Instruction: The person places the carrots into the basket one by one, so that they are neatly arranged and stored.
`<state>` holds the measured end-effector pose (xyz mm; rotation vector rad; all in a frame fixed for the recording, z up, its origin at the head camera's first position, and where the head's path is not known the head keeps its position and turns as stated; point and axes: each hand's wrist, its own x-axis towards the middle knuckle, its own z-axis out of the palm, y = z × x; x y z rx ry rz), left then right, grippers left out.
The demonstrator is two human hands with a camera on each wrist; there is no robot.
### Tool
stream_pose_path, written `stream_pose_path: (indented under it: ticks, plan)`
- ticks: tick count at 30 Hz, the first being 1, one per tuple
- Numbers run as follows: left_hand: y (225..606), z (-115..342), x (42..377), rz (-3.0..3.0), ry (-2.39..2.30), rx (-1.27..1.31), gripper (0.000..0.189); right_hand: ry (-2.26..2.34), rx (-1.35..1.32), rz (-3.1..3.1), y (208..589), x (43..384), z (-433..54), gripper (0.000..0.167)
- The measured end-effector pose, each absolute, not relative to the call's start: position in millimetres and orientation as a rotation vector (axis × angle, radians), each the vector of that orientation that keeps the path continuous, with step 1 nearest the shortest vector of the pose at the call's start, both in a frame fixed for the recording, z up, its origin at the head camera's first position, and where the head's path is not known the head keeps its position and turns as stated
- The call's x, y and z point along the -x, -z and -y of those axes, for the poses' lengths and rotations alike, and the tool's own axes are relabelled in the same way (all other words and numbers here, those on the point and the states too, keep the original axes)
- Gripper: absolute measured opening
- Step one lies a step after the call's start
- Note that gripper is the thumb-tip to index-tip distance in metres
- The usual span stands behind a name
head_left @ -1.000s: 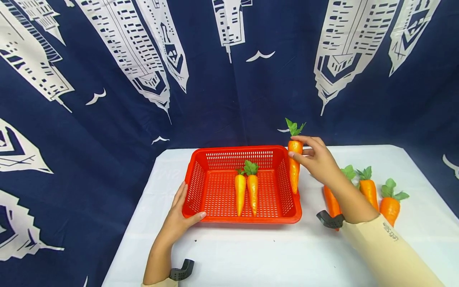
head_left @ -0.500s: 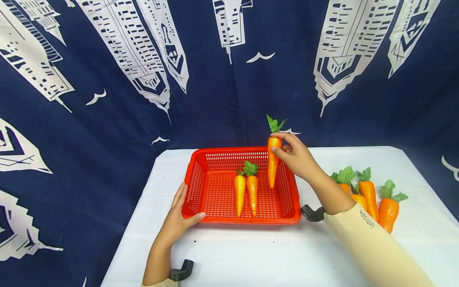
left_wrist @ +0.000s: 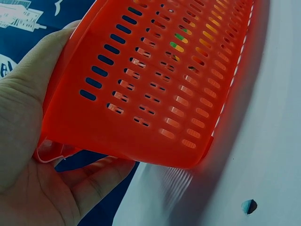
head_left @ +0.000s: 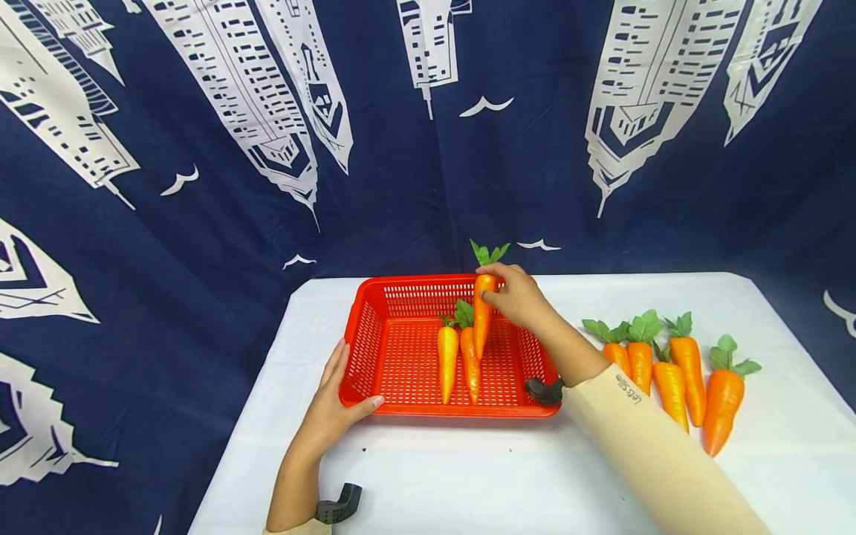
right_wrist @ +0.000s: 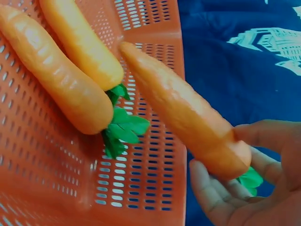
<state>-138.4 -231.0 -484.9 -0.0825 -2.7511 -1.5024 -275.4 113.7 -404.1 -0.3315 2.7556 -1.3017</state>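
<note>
A red plastic basket [head_left: 414,408] stands on the white table, its sides full of slots. My left hand [head_left: 332,410] grips its near left corner, with the thumb along the front rim and fingers on the left side; the left wrist view shows that hand [left_wrist: 21,122] around the basket's end. Over the basket's back right part, my right hand [head_left: 524,299] pinches an orange carrot [head_left: 484,316] near its leafy top, tip hanging down. Inside the basket lie a yellow carrot [head_left: 447,364] and an orange carrot [head_left: 470,371] side by side, the latter partly covered by the held carrot.
Right of the basket, several carrots lie in a row on the white table [head_left: 468,483], among them a yellowish one [head_left: 672,390] and a thick orange one [head_left: 724,409]. A dark blue cloth [head_left: 428,186] with white buildings hangs behind.
My right hand has carried the carrot leftward from the basket's right rim to over its inside, then lowered it slightly. My left hand and the basket have stayed put.
</note>
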Motion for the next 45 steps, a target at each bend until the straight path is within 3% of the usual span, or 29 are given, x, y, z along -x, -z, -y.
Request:
stream_pose_path:
  ticks: [11, 16, 24, 31, 45]
  plan:
    - [485.7, 231.4, 139.2, 2.774, 1.497, 0.061, 0.114, 0.901, 0.223, -2.742, 424.1, 277.2, -105.3, 0.042]
    - [484.8, 231.7, 138.8, 2.768, 1.496, 0.058, 0.112, 0.767, 0.295, -2.716, 431.6, 278.7, -100.3, 0.041]
    - [484.4, 230.8, 138.8, 2.759, 1.509, 0.071, 0.112, 0.907, 0.348, -2.494, 448.4, 283.3, -98.5, 0.052]
    - [484.5, 231.4, 138.6, 2.758, 1.514, 0.061, 0.112, 0.93, 0.493, -2.423, 457.3, 282.1, -95.5, 0.053]
    - [484.8, 231.1, 138.4, 2.753, 1.528, 0.071, 0.111, 0.956, 0.515, -2.427, 462.2, 283.3, -95.4, 0.047]
